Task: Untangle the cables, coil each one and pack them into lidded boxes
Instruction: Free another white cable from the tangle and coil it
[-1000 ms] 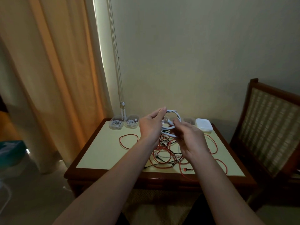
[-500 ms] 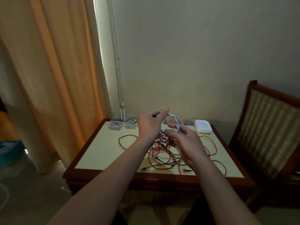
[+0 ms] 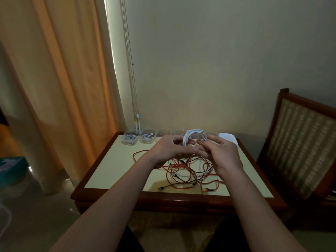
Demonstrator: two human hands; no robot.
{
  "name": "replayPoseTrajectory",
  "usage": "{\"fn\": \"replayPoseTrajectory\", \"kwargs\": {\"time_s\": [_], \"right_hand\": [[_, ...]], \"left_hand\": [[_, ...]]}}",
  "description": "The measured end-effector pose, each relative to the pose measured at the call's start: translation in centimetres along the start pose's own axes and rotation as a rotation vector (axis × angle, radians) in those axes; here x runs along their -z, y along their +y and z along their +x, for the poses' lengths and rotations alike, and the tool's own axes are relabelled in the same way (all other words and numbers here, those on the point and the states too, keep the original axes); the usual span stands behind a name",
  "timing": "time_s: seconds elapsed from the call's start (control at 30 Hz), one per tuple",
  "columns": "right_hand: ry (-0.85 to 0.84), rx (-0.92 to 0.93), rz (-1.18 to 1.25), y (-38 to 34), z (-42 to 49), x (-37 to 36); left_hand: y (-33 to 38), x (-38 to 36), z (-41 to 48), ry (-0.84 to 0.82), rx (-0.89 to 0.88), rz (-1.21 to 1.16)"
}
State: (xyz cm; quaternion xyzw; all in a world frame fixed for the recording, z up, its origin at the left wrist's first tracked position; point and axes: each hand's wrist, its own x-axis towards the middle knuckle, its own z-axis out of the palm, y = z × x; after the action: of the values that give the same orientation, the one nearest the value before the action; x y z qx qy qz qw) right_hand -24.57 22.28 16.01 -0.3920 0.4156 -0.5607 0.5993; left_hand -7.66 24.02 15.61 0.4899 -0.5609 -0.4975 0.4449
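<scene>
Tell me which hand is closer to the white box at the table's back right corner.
Right. The right hand is just in front of the white box; the left hand is farther left, beyond the white cable coil both hold.

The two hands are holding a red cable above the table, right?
No. The cable held by the left hand and right hand above the table is white, not red. The head view shows it.
</scene>
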Motion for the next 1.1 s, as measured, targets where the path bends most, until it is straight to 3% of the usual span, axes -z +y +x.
{"fn": "replayPoseTrajectory", "kwargs": {"time_s": [0.1, 0.2, 0.4, 0.5, 0.67, 0.8, 1.1], "right_hand": [[-0.057, -0.067, 0.097, 0.3, 0.6, 0.7], [-0.115, -0.063, -0.062, 0.5, 0.4, 1.0], [-0.211, 0.239, -0.542, 0.7, -0.8, 1.0], [-0.178, 0.369, -0.721, 1.7, 0.1, 1.2], [-0.085, 0.450, -0.856, 2.3, 1.1, 1.3], [-0.089, 0.419, -0.811, 2.1, 0.8, 1.5], [-0.123, 0.329, -0.545, 1.8, 0.2, 1.3]], "left_hand": [[0.0, 0.6, 0.1, -0.008, 0.005, 0.003], [0.4, 1.0, 0.3, 0.106, 0.023, -0.089], [0.2, 1.2, 1.2, 0.205, 0.217, -0.357], [0.2, 1.0, 1.5, 0.237, 0.312, -0.552], [0.1, 0.9, 1.0, 0.098, 0.258, -0.806], [-0.3, 0.6, 0.9, -0.006, 0.116, -0.606], [0.2, -0.2, 0.2, 0.294, -0.096, -0.089]]}}
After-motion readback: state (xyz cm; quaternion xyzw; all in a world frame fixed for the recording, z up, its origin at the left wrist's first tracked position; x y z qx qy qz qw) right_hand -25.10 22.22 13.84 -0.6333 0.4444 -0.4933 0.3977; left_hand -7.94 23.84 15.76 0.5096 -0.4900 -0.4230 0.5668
